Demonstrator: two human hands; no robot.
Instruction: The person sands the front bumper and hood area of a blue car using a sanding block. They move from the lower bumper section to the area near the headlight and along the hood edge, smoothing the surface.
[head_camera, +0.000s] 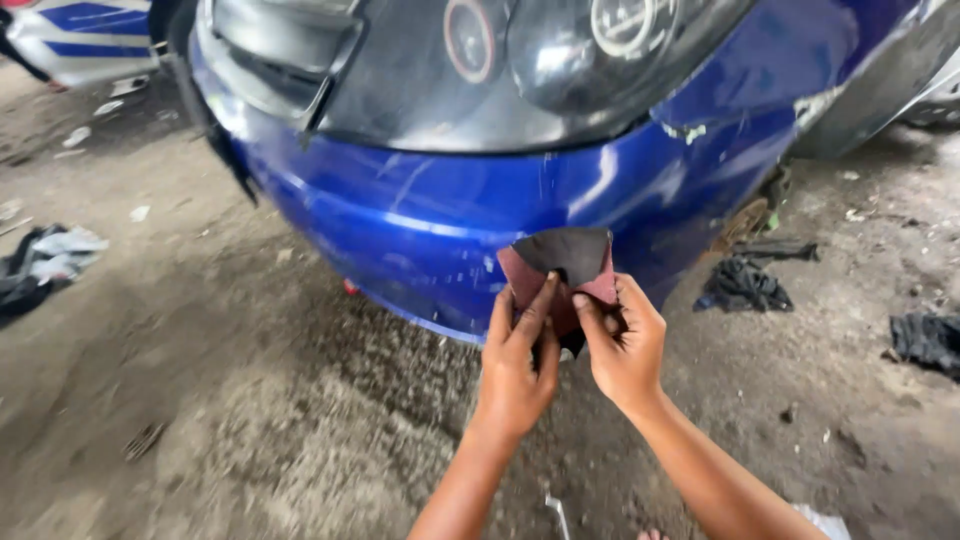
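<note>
Sandpaper (560, 270), a dark reddish-brown sheet folded over so its grey-black back shows at the top, sits just below the centre of the view, held up in front of the blue bumper (420, 225). Both hands pinch it. The left hand (515, 370), at 6 o'clock from the sheet, has its fingers closed on the lower left edge, thumb in front. The right hand (625, 345), at 5 o'clock, grips the lower right edge the same way, fingers curled behind.

To my eye the sheet is being folded or squared up. A firm, flat crease with the gritty face outward would give a pad that sits flush in the fingers; a loose fold would likely slip and scratch unevenly on the bumper's curve.

At 12 o'clock from the sheet a dark headlight (530, 60) sits above the bumper, whose paint shows fine pale scuffs. Black rags (742, 285) lie on the dirt floor (200, 400) at 3 o'clock, another dark cloth (925, 340) farther right, and a grey heap of cloth (45, 260) at 9 o'clock.
</note>
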